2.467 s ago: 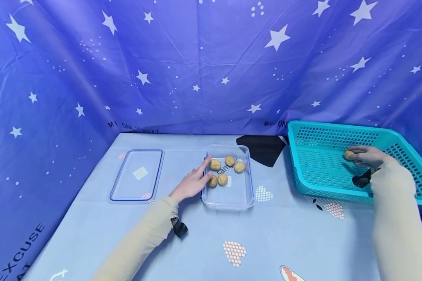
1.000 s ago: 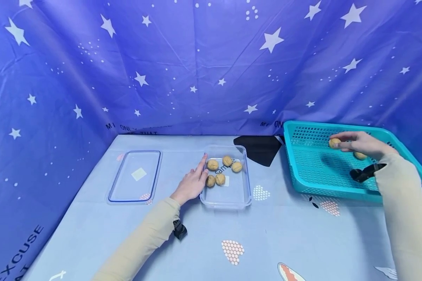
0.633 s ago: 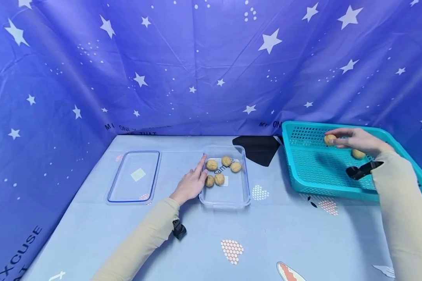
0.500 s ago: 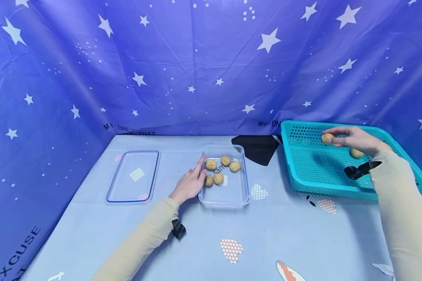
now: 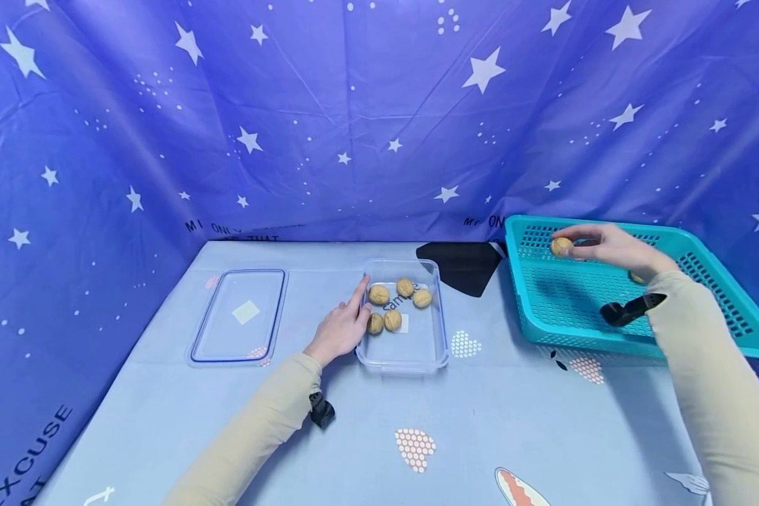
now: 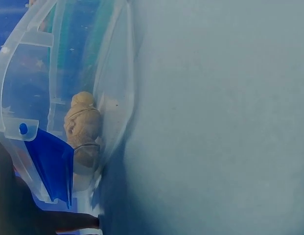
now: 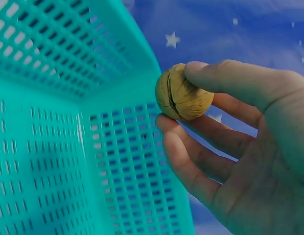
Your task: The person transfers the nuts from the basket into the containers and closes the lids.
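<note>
Right hand (image 5: 610, 247) pinches one walnut (image 5: 561, 247) between thumb and fingertips, held over the teal basket (image 5: 721, 320). My left hand (image 5: 340, 328) lies flat, fingers straight, against the left wall of the clear container (image 5: 411, 360), which holds five walnuts (image 5: 397, 305). Lid (image 5: 240, 315) lies well left.

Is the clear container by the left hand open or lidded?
Open. The clear container has no lid on it; its blue-rimmed lid lies flat on the table beside it, and five walnuts sit uncovered inside.
</note>
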Demonstrator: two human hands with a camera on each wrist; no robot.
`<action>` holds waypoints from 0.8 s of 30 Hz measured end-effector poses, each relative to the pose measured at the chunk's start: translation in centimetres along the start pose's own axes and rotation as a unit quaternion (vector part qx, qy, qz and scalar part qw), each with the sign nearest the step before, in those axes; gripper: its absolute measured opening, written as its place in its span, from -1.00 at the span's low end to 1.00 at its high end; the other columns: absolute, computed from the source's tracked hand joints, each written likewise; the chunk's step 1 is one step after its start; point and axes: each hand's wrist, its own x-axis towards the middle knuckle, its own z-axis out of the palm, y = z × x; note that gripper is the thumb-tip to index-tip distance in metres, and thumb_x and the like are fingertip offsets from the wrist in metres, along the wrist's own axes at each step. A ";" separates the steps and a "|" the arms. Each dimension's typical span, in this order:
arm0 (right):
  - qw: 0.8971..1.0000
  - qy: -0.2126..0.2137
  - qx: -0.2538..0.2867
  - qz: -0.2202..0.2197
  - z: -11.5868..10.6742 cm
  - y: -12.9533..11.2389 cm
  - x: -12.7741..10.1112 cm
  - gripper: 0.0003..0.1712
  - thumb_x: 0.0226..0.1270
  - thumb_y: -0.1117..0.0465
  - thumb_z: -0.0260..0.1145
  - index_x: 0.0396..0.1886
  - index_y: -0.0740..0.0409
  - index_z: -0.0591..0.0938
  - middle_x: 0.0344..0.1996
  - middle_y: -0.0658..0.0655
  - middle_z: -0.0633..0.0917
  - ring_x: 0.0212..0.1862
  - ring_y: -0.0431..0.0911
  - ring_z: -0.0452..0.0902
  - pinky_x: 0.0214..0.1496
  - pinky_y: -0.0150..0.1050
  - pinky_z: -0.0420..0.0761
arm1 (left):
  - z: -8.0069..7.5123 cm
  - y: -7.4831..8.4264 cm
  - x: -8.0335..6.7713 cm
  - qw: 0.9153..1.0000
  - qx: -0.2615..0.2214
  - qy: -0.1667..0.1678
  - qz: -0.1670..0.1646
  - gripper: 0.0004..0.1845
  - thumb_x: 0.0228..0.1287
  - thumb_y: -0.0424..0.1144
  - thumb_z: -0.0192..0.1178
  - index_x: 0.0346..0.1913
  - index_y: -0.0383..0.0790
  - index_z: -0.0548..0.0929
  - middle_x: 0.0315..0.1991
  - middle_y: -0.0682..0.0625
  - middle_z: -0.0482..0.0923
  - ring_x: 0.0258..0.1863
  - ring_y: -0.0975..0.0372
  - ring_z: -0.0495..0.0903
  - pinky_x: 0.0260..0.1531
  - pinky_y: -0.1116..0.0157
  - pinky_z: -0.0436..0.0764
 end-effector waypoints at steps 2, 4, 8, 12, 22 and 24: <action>1.000 -0.002 0.000 -0.007 0.4 -0.6 0.2 -0.41 0.49 0.06 0.15 0.39 0.24 0.35 0.25 0.34 0.42 0.16 0.12 0.38 0.04 0.09 0.47 | 0.0 0.1 0.1 1.000 0.005 0.000 -0.001 -0.40 0.55 0.03 -0.29 0.56 0.18 -0.12 0.30 -0.39 0.30 0.29 -0.27 0.25 0.14 -0.28 0.31; 1.000 -0.002 -0.001 -0.016 0.8 -1.3 0.3 -0.43 0.48 0.08 0.16 0.37 0.24 0.37 0.23 0.33 0.44 0.17 0.17 0.39 0.05 0.08 0.49 | -0.1 0.1 0.1 1.000 0.010 0.001 0.000 -0.40 0.55 0.03 -0.28 0.56 0.18 -0.11 0.30 -0.36 0.32 0.26 -0.26 0.31 0.09 -0.27 0.38; 1.000 -0.002 -0.001 -0.032 1.6 -2.5 0.6 -0.46 0.46 0.13 0.19 0.35 0.24 0.40 0.20 0.30 0.47 0.12 0.12 0.45 0.02 -0.04 0.54 | -0.1 0.3 0.3 1.000 0.012 0.011 0.006 -0.40 0.55 0.01 -0.25 0.56 0.16 -0.08 0.30 -0.32 0.36 0.16 -0.25 0.42 -0.01 -0.22 0.48; 0.999 -0.001 0.009 -0.043 2.5 -3.4 0.8 -0.48 0.45 0.15 0.21 0.33 0.23 0.43 0.19 0.27 0.49 0.09 0.08 0.50 -0.02 -0.17 0.56 | -0.1 0.1 0.5 1.000 0.000 0.019 0.006 -0.40 0.54 0.01 -0.22 0.55 0.19 -0.06 0.37 -0.31 0.26 0.28 -0.23 0.29 0.10 -0.28 0.36; 0.997 -0.017 0.014 -0.079 4.3 -4.6 0.5 -0.50 0.44 0.19 0.21 0.31 0.26 0.44 0.19 0.29 0.48 0.07 0.14 0.52 0.02 -0.03 0.56 | 0.0 0.3 0.9 0.999 -0.001 0.034 0.006 -0.41 0.54 0.00 -0.22 0.55 0.21 -0.04 0.32 -0.27 0.35 0.20 -0.18 0.41 0.05 -0.22 0.44; 0.996 -0.021 0.024 -0.080 4.5 -4.8 0.4 -0.49 0.44 0.18 0.22 0.32 0.26 0.44 0.17 0.28 0.50 0.06 0.15 0.52 0.01 -0.10 0.57 | 0.1 0.4 0.9 0.999 0.001 0.039 0.006 -0.41 0.53 0.00 -0.21 0.55 0.21 -0.02 0.25 -0.30 0.42 0.12 -0.17 0.48 -0.05 -0.20 0.50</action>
